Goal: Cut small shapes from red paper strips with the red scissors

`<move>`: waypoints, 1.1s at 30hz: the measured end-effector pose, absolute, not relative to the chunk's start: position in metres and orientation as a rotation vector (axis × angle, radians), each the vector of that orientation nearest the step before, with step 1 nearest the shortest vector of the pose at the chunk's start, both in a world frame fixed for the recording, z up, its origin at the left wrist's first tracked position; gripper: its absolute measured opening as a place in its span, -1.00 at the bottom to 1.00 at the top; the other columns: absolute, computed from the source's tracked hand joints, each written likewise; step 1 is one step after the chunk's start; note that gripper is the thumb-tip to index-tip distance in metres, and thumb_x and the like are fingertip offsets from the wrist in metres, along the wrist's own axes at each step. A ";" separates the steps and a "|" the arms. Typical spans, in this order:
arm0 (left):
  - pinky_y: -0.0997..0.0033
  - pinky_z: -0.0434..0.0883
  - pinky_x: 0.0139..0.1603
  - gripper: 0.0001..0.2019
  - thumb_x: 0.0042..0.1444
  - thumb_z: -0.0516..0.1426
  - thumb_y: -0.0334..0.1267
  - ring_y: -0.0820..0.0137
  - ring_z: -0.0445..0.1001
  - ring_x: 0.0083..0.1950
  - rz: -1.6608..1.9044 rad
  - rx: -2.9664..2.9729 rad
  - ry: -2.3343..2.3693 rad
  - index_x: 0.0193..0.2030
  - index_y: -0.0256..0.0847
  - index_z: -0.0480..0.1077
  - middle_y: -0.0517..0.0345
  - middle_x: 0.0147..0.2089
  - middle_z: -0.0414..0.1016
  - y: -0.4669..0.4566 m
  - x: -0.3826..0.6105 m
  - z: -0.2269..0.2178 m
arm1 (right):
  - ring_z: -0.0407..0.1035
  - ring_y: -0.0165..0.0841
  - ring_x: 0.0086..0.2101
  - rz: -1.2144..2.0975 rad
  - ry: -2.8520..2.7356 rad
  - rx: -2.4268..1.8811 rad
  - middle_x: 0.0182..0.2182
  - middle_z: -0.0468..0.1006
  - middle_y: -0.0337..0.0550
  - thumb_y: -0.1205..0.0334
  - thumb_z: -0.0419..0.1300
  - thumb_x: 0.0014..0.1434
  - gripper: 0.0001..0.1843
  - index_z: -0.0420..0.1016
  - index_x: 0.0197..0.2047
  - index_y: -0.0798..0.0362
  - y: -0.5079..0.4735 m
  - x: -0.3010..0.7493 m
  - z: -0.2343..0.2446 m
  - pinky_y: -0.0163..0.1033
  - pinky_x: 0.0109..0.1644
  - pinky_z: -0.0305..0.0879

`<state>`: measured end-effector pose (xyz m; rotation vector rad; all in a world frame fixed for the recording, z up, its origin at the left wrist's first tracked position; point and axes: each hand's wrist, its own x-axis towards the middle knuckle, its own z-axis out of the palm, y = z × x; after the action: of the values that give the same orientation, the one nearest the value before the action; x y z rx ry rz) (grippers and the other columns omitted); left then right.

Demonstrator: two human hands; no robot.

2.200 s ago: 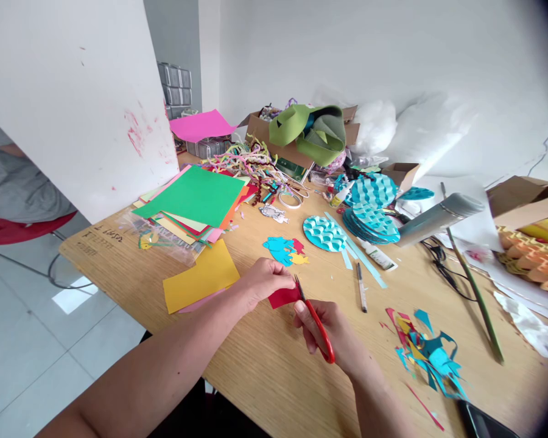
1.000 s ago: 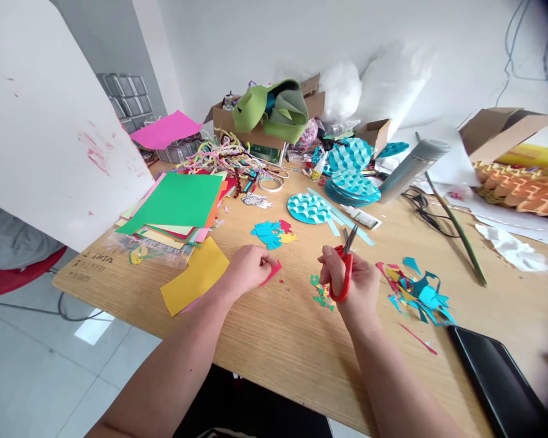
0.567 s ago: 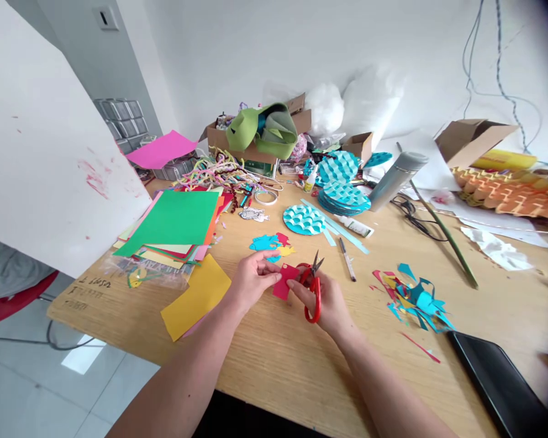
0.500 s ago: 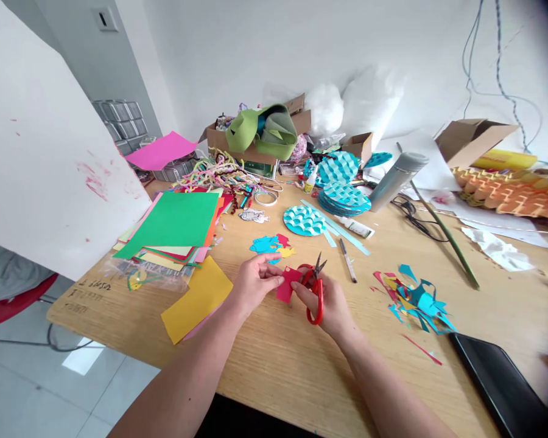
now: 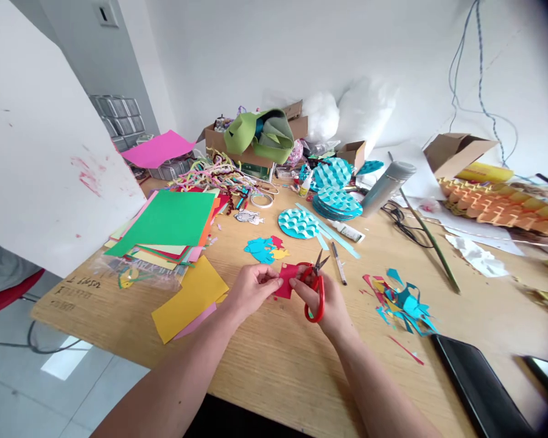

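Between my two hands is a small red piece of paper (image 5: 286, 282), held above the wooden table. My left hand (image 5: 254, 288) pinches its left edge between thumb and fingers. My right hand (image 5: 332, 303) grips red-handled scissors (image 5: 318, 298), whose blades point up and away, slightly parted and off the paper. The right thumb presses on the paper's right side. Just beyond lie paper fish cutouts: a blue one (image 5: 259, 249), a yellow one (image 5: 281, 253) and a red one (image 5: 277, 241).
Coloured sheets (image 5: 164, 219) and yellow paper (image 5: 189, 298) lie to the left. Paper scraps (image 5: 408, 304) and a black phone (image 5: 479, 383) are at right. A pen (image 5: 339, 264), wavy blue discs (image 5: 298, 223), a glue tube (image 5: 348, 231) and a grey cylinder (image 5: 388, 188) stand or lie farther back.
The view has shifted slightly to the right. The red paper has turned a little and sits squarer between my hands; both hands keep their hold.
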<state>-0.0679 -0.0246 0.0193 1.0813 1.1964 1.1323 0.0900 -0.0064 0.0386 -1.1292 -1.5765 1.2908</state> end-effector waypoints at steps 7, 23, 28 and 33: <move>0.51 0.31 -0.51 -0.69 -0.15 0.29 -0.10 0.52 0.35 -0.54 1.222 0.956 1.159 -0.37 -0.31 0.41 0.18 -0.50 0.42 -0.027 -0.055 0.032 | 0.36 -0.34 -0.45 1.375 -1.448 -1.002 -0.47 0.47 -0.23 0.14 0.27 -0.02 -0.76 0.35 -0.34 0.06 -0.007 0.095 0.050 -0.27 -0.33 0.28; 0.41 0.42 -0.28 -0.59 -0.15 0.29 0.05 0.44 0.46 -0.42 1.163 0.755 0.864 -0.38 -0.33 0.51 0.09 -0.43 0.52 -0.029 0.018 0.043 | 0.30 -0.27 -0.44 0.160 -1.942 -1.320 -0.49 0.41 -0.15 0.35 0.05 0.12 -0.86 0.20 -0.45 -0.02 -0.026 0.135 0.046 -0.24 -0.37 0.21; 0.35 0.45 -0.28 -0.62 -0.21 0.35 -0.06 0.38 0.50 -0.40 1.148 0.721 0.858 -0.35 -0.35 0.53 0.02 -0.40 0.55 -0.017 0.014 0.035 | 0.40 -0.27 -0.39 0.444 -1.814 -1.297 -0.40 0.51 -0.10 0.20 0.10 0.19 -0.89 0.36 -0.35 0.03 -0.035 0.144 0.055 -0.24 -0.31 0.30; 0.37 0.46 -0.26 -0.70 -0.21 0.37 -0.13 0.42 0.49 -0.42 1.228 0.664 0.823 -0.42 -0.35 0.51 0.05 -0.42 0.55 -0.011 0.005 0.032 | 0.41 -0.30 -0.47 0.781 -1.650 -1.341 -0.50 0.53 -0.15 -0.04 0.10 0.21 -0.65 0.43 -0.38 0.08 -0.040 0.156 0.050 -0.29 -0.41 0.28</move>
<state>0.0050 -0.0112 0.0316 0.6639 0.8228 1.2278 0.1562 -0.0400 0.0501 -1.3410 -1.6500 0.7810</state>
